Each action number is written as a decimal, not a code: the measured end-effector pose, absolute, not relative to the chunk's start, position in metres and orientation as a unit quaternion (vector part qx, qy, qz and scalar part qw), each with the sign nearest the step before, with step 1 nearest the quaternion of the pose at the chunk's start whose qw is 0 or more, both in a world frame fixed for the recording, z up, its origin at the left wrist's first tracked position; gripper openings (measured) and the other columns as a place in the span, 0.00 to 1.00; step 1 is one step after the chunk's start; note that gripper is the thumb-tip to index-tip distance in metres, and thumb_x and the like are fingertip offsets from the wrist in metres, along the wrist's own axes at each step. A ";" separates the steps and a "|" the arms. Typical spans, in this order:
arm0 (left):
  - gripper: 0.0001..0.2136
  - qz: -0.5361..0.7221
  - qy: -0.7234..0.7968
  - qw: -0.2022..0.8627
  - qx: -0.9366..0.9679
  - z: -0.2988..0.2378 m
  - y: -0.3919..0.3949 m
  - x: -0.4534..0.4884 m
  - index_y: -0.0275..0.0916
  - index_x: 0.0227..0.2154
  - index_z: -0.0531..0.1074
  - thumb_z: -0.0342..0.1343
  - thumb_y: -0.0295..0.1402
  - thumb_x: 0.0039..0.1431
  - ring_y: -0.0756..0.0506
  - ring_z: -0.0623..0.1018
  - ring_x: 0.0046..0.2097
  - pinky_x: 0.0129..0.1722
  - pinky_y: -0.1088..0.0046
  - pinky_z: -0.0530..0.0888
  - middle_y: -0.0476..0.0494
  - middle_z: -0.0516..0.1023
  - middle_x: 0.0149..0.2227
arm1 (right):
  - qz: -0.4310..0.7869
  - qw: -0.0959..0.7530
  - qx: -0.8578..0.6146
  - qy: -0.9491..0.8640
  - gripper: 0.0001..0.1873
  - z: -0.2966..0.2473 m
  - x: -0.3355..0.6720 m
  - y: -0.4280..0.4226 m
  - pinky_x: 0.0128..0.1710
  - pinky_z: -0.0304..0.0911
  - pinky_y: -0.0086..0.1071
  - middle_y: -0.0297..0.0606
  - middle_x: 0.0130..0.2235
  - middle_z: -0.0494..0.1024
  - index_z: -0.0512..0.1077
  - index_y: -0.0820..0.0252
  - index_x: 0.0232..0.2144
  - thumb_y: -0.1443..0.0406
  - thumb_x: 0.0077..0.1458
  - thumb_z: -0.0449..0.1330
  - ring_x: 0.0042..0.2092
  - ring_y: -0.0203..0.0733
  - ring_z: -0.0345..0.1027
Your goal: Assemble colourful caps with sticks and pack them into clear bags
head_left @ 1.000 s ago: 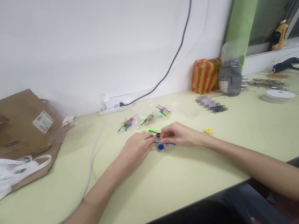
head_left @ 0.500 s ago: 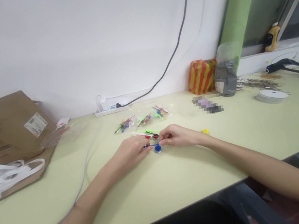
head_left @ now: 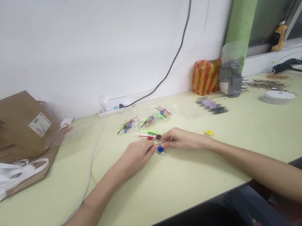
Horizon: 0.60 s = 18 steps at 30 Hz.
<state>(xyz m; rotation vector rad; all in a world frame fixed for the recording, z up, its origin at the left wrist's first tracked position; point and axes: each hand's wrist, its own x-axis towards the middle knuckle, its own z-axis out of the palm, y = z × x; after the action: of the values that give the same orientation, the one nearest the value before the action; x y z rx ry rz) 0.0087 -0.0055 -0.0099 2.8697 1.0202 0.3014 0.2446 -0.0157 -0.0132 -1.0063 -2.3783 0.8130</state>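
Note:
My left hand [head_left: 136,156] and my right hand [head_left: 181,139] meet at the fingertips over a small blue plastic wheel [head_left: 160,149] on the pale green table [head_left: 163,188]. Both hands seem to pinch its thin axle, whose ends are hidden in my fingers. Just beyond my fingers lie a green and red plastic strip [head_left: 149,133] and a small black piece [head_left: 158,136]. A yellow round cap [head_left: 209,133] stands beyond my right hand. Several clear bags of coloured parts, such as the middle bag [head_left: 147,120], lie further back.
A grey cable [head_left: 90,177] crosses the table left of my left forearm. Cardboard [head_left: 17,125] and a white plastic bag [head_left: 2,178] sit at left. Against the wall are a power strip [head_left: 113,111], a striped bag [head_left: 206,76] and a grey package [head_left: 230,80]. A tape roll [head_left: 278,97] lies at right.
The blue rod showing between my hands earlier is now hidden. My hands have drawn closer around the blue wheel, and the view has shifted slightly.

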 end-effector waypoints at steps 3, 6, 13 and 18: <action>0.19 0.090 0.341 0.041 0.935 -0.010 -0.006 0.010 0.39 0.27 0.67 0.40 0.39 0.73 0.46 0.71 0.28 0.30 0.71 0.60 0.47 0.72 0.26 | 0.285 0.213 -0.373 -0.857 0.22 -0.016 0.246 -0.012 0.30 0.51 0.27 0.32 0.28 0.69 0.74 0.64 0.31 0.53 0.67 0.53 0.29 0.33 0.55; 0.18 0.087 0.343 0.054 0.934 -0.010 -0.006 0.010 0.40 0.28 0.67 0.41 0.39 0.72 0.46 0.72 0.28 0.30 0.71 0.60 0.47 0.73 0.26 | 0.283 0.210 -0.381 -0.855 0.22 -0.017 0.246 -0.012 0.30 0.50 0.27 0.32 0.28 0.69 0.74 0.64 0.31 0.52 0.66 0.53 0.29 0.33 0.55; 0.18 0.078 0.360 0.112 0.923 -0.005 -0.008 0.012 0.39 0.25 0.64 0.42 0.40 0.71 0.48 0.68 0.27 0.29 0.72 0.58 0.48 0.70 0.24 | 0.302 0.206 -0.388 -0.846 0.20 -0.017 0.243 -0.013 0.30 0.51 0.27 0.32 0.28 0.69 0.75 0.65 0.32 0.54 0.65 0.53 0.30 0.34 0.57; 0.19 0.082 0.373 0.149 0.912 0.000 -0.012 0.014 0.39 0.23 0.61 0.42 0.40 0.69 0.48 0.66 0.27 0.29 0.72 0.57 0.49 0.67 0.23 | 0.306 0.183 -0.413 -0.838 0.16 -0.013 0.241 -0.015 0.29 0.49 0.28 0.31 0.26 0.66 0.72 0.64 0.29 0.59 0.63 0.54 0.28 0.33 0.54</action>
<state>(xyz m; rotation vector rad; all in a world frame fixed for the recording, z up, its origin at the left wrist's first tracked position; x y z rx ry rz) 0.0135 -0.0122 0.0001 2.6225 1.0724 0.2366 0.2412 -0.0150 -0.0131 -1.1657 -2.3639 0.8646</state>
